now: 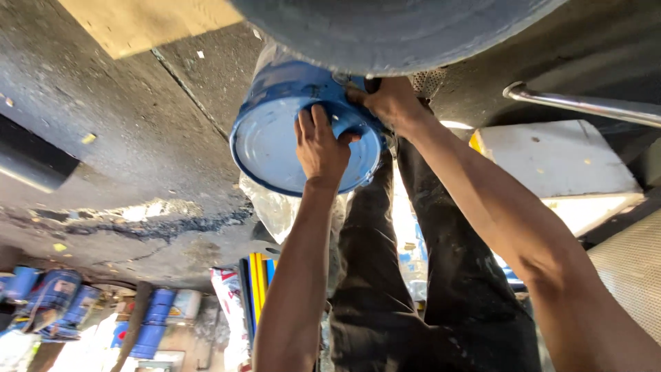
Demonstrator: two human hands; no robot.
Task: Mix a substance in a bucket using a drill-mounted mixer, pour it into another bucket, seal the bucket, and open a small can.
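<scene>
Blue bucket (303, 131) is held tilted over the concrete floor (117, 138), beneath a grey tyre (392, 27). Left hand (320, 148) is spread flat, fingers open, against the bucket's base. Right hand (392, 103) is closed on the rim. Tilt is best kept steady, with the base supported.

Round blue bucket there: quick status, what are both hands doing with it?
Left hand flat on the round blue bucket base. Right hand gripping its far rim. Large grey drum right above it, crowding the bucket.
</scene>
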